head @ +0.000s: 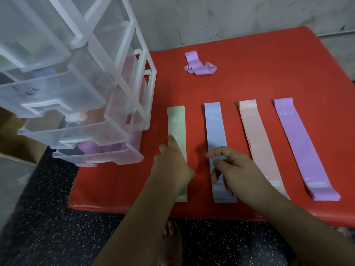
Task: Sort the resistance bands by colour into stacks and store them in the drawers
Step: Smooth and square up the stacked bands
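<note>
Four flat stacks of resistance bands lie side by side on the red table [249, 77]: green "30 LB" [176, 121], blue "20 LB" [215, 127], pink "15 LB" [255, 135] and purple "10 LB" [299, 146]. A crumpled purple band [198, 64] lies apart at the back. My left hand [172, 164] rests on the green stack with fingers stretched forward. My right hand [232, 167] hovers over the blue stack with fingers loosely curled, touching it, nothing held.
A clear plastic drawer unit [92, 104] stands at the table's left edge, its drawers pulled partly out with bands inside. A grey wall runs behind the table. Dark speckled floor and a bare foot [171, 229] lie below the front edge.
</note>
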